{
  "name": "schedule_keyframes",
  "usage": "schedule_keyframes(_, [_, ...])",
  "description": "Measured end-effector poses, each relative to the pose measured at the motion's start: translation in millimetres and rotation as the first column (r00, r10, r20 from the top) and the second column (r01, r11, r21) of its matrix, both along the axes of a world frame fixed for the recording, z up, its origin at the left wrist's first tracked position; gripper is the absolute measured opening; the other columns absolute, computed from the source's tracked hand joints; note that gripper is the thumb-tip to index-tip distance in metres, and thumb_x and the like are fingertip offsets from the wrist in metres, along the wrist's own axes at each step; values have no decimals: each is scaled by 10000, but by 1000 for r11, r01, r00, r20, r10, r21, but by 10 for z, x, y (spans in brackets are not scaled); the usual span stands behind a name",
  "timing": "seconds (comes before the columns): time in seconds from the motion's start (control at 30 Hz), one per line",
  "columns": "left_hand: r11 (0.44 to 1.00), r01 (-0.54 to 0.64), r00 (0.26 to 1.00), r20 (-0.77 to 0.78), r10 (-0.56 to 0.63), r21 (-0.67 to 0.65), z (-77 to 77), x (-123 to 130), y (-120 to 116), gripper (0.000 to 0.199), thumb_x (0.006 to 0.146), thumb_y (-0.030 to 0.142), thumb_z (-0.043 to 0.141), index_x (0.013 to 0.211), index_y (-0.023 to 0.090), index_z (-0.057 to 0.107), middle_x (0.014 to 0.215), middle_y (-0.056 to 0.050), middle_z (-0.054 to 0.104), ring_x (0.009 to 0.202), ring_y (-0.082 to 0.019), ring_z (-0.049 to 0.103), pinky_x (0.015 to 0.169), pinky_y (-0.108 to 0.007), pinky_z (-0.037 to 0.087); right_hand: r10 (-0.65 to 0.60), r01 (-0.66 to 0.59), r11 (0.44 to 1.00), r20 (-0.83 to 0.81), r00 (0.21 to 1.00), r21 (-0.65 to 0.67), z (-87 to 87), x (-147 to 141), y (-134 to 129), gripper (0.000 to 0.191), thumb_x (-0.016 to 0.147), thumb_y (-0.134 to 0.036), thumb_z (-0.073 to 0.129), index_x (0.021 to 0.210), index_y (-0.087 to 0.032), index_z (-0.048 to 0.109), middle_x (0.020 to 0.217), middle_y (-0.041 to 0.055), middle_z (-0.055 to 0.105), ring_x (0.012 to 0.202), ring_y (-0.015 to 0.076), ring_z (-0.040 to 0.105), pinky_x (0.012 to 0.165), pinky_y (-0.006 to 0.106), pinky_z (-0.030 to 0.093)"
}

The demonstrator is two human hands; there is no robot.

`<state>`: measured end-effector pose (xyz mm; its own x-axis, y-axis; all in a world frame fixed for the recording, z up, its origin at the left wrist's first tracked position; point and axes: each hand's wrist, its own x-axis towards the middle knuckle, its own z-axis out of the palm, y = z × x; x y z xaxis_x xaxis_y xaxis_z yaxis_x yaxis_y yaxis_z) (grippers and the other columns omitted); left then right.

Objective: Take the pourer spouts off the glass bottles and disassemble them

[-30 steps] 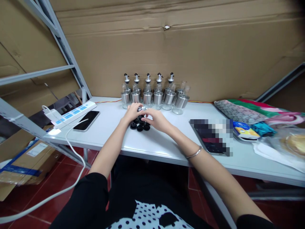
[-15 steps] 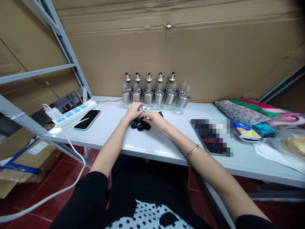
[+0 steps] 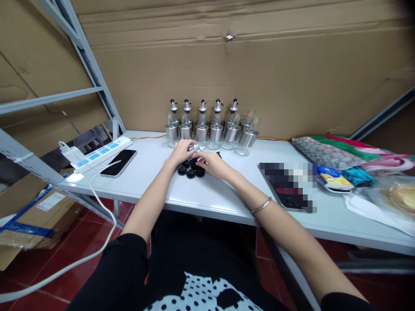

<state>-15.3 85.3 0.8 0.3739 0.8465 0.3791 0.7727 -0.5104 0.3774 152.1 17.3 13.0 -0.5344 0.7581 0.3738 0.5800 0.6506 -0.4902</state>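
My left hand [image 3: 182, 152] is closed, its fingertips around a small silver pour spout [image 3: 196, 148]. Close to it from the right comes my right hand [image 3: 214, 165], thumb and fingers pinched together over the black parts; what they hold is too small to make out. Several round black stoppers [image 3: 191, 173] lie on the table just below both hands, some partly covered by the fingers. Behind the hands stands a row of open glass bottles with steel sleeves [image 3: 216, 131]. At the back, bottles topped with silver-and-black pour spouts [image 3: 202, 105] stand against the cardboard.
To the left are a phone [image 3: 119, 163] and a white power strip [image 3: 103, 152] with a cable running off the table [image 3: 152, 185]. A tablet-like device [image 3: 292, 199], partly pixelated, lies right. Beyond it are a tissue pack [image 3: 333, 178] and patterned cloth [image 3: 327, 151]. Cardboard [image 3: 259, 77] stands behind.
The right hand's fingers have shifted very slightly. Both hands otherwise stay in the same place, and the bottles and black stoppers have not moved.
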Motion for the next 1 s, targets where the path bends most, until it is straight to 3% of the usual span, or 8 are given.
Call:
schedule_keyframes(0.27, [1000,-9,1000,-22,9,-6,11,3,-9,254,831,270,565,1075,199,577,1153,-68,618,1129,-255,499,958,-427,372,18,-14,991,-30,999,135,-44,23,53,274,809,-55,532,1003,-181,678,988,78,698,876,183,651,803,320,501])
schedule_keyframes(0.57, [1000,-10,1000,-25,10,1,-4,7,2,258,822,275,573,1073,214,575,1142,-60,619,1124,-249,496,955,-410,372,-27,21,995,56,998,101,1,12,-2,302,818,-57,532,1064,-162,674,1059,101,699,948,215,653,856,347,485])
schedule_keyframes(0.73, [1000,-3,1000,-26,3,-1,-21,5,12,265,830,278,564,1087,212,570,1150,-59,619,1121,-247,496,963,-418,362,-96,91,995,121,988,50,75,10,-58,324,817,-68,534,1078,-198,675,974,83,717,886,218,664,825,351,483])
schedule_keyframes(1.0, [1000,-7,999,-33,6,-11,-12,11,1,270,831,280,556,1092,213,565,1159,-62,613,1130,-247,490,969,-425,355,-46,43,998,82,996,41,35,10,-20,302,863,-82,453,1080,-151,651,976,94,703,904,200,647,838,340,472])
